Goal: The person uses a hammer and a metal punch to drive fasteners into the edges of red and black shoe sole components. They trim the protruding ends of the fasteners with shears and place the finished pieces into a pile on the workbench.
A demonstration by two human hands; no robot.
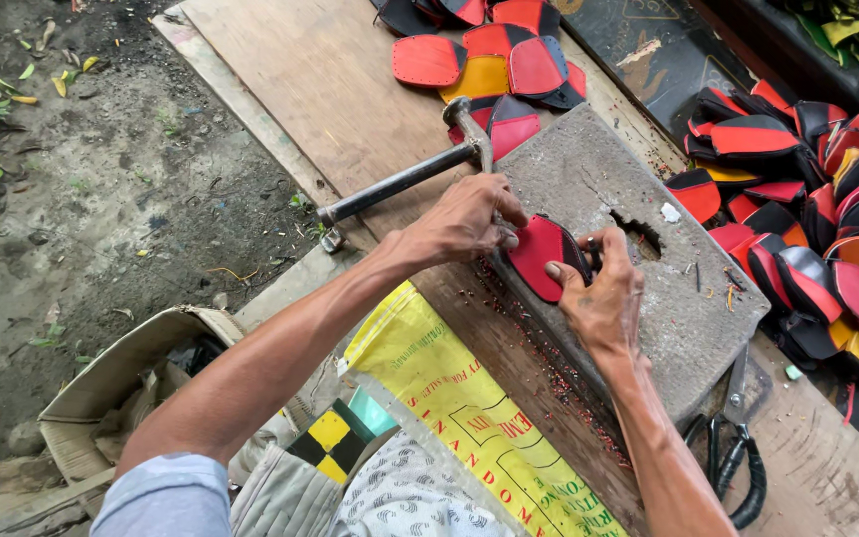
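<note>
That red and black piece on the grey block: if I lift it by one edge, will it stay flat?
Probably not. The red and black piece looks thin and already curves over the grey block, so it likely flexes. It seems light. Its smooth face may slip; both the left hand and right hand pin it.

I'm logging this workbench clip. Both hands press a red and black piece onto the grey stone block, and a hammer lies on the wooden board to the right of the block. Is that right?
Not quite: the head view shows the hammer on the wooden board to the left of the grey stone block, not the right. The left hand and right hand do press the red and black piece onto it.
</note>
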